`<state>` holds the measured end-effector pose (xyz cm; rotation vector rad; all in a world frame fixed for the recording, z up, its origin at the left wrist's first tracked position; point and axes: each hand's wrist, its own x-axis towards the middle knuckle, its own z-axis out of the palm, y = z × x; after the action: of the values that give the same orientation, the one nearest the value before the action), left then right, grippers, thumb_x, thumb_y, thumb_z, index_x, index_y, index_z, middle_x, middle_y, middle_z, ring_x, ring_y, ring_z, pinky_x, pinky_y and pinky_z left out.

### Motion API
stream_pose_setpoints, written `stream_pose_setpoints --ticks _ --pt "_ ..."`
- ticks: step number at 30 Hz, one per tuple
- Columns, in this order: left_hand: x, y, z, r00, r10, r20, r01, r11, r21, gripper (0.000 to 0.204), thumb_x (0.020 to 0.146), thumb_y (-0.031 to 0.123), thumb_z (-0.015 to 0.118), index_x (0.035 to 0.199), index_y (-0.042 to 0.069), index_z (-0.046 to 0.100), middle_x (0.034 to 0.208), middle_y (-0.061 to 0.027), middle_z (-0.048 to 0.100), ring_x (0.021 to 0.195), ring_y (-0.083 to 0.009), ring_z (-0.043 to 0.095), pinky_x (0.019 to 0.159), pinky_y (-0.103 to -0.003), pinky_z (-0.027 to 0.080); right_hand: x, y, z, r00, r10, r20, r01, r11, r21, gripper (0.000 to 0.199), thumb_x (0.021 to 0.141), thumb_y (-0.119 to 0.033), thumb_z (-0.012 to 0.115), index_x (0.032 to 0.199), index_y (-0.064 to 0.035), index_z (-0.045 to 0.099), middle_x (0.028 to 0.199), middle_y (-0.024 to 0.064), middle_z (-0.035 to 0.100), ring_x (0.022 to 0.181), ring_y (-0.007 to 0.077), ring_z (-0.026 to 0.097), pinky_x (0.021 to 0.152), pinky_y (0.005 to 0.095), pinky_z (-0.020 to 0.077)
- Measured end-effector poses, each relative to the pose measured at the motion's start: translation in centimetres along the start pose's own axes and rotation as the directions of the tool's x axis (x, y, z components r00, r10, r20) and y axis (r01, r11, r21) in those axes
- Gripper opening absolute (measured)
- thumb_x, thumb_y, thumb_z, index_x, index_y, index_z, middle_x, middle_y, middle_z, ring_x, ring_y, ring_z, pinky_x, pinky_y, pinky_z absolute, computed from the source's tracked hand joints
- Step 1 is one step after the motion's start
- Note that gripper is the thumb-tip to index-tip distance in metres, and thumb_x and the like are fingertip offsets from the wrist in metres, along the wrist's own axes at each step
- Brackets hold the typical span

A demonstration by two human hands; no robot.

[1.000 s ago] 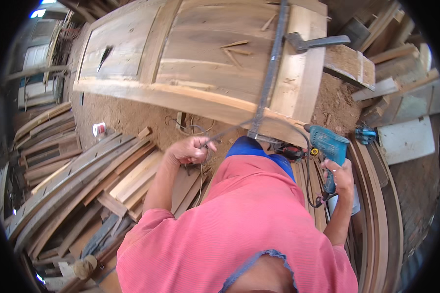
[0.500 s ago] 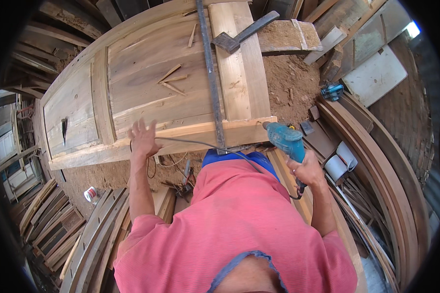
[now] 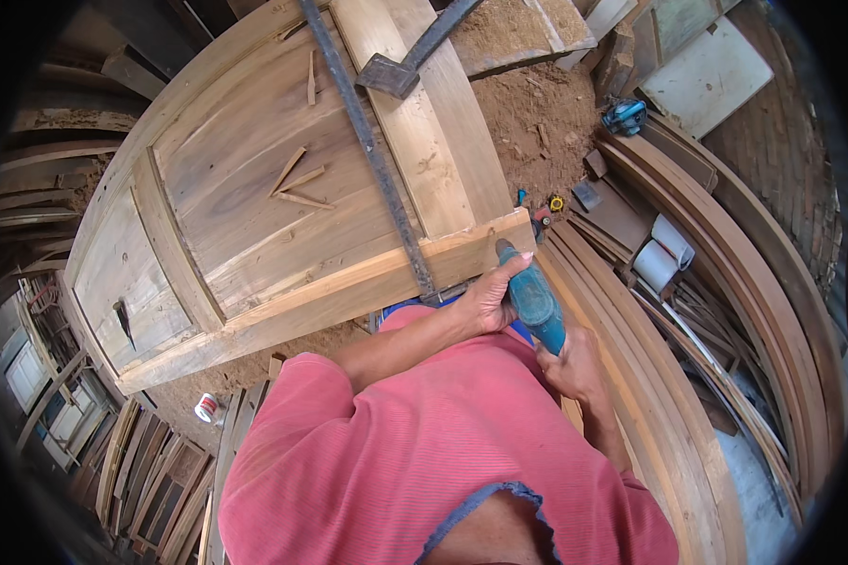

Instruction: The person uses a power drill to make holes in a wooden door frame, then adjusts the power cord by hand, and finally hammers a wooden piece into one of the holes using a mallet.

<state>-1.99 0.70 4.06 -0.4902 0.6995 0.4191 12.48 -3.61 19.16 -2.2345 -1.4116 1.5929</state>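
A teal power drill (image 3: pixel 537 303) points at the near right corner of a large panelled wooden door (image 3: pixel 283 217). Its nose is at the end of the door's near edge; whether a bit touches the wood is hard to make out. Around the drill's rear handle, my right hand (image 3: pixel 573 362) is closed. My left hand (image 3: pixel 492 298) grips the front of the drill body, thumb across the top. A long dark metal bar clamp (image 3: pixel 367 141) crosses the door to the left of the drill. A dark-headed hammer (image 3: pixel 391 77) rests on the door's right part.
Thin wood slivers (image 3: pixel 300 184) and a chisel-like tool (image 3: pixel 123 325) lie on the door. Long curved boards (image 3: pixel 725 282) are stacked at the right, with another teal power tool (image 3: pixel 624 117) at their far end. A small white tub (image 3: pixel 205 407) sits at lower left. Sawdust covers the ground.
My left hand has come from over the door's near edge to the drill and taken hold of its front. The drill has swung and now points at the door's corner.
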Motion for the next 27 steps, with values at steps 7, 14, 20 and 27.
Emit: stream_pose_setpoints --ticks 7,14,20,27 --pt "0.2 0.3 0.4 1.0 0.008 -0.005 -0.008 1.0 -0.004 0.03 0.092 0.028 0.079 0.105 0.008 0.059 0.092 -0.0055 0.067 0.087 -0.0208 0.069 0.085 -0.047 0.061 0.1 -0.8 -0.4 1.0 0.01 -0.022 -0.01 1.0 -0.01 0.025 0.076 -0.009 0.064 0.097 0.0043 0.062 0.083 0.0292 0.067 0.08 0.05 0.066 0.073 0.0513 0.0523" --pt "0.3 0.7 0.4 1.0 -0.022 -0.006 0.022 1.0 0.002 0.031 0.092 0.029 0.079 0.105 0.008 0.059 0.093 -0.0057 0.067 0.086 -0.0205 0.069 0.087 -0.047 0.062 0.8 -0.5 -0.7 1.0 -0.012 -0.009 0.012 1.0 0.007 0.024 0.075 -0.01 0.066 0.095 0.0045 0.062 0.082 0.0296 0.066 0.081 0.0502 0.066 0.074 0.0517 0.0522" --pt "0.4 0.8 0.5 1.0 -0.001 -0.02 0.001 1.0 0.005 0.031 0.093 0.03 0.078 0.106 0.008 0.059 0.093 -0.0062 0.067 0.085 -0.0203 0.069 0.085 -0.046 0.063 1.1 -0.1 -0.8 1.0 -0.008 0.007 0.008 1.0 0.014 0.024 0.075 -0.009 0.065 0.094 0.0042 0.062 0.081 0.0295 0.065 0.079 0.05 0.066 0.073 0.0519 0.0518" --pt "-0.1 0.9 1.0 1.0 0.004 -0.002 -0.004 0.999 0.036 0.03 0.095 0.032 0.075 0.104 0.008 0.06 0.092 -0.0059 0.066 0.084 -0.0196 0.069 0.082 -0.045 0.063 1.0 -0.6 -1.1 0.999 0.036 0.031 -0.036 0.999 -0.003 0.024 0.074 -0.009 0.065 0.094 0.0046 0.061 0.081 0.0293 0.065 0.079 0.0493 0.066 0.073 0.0516 0.0519"
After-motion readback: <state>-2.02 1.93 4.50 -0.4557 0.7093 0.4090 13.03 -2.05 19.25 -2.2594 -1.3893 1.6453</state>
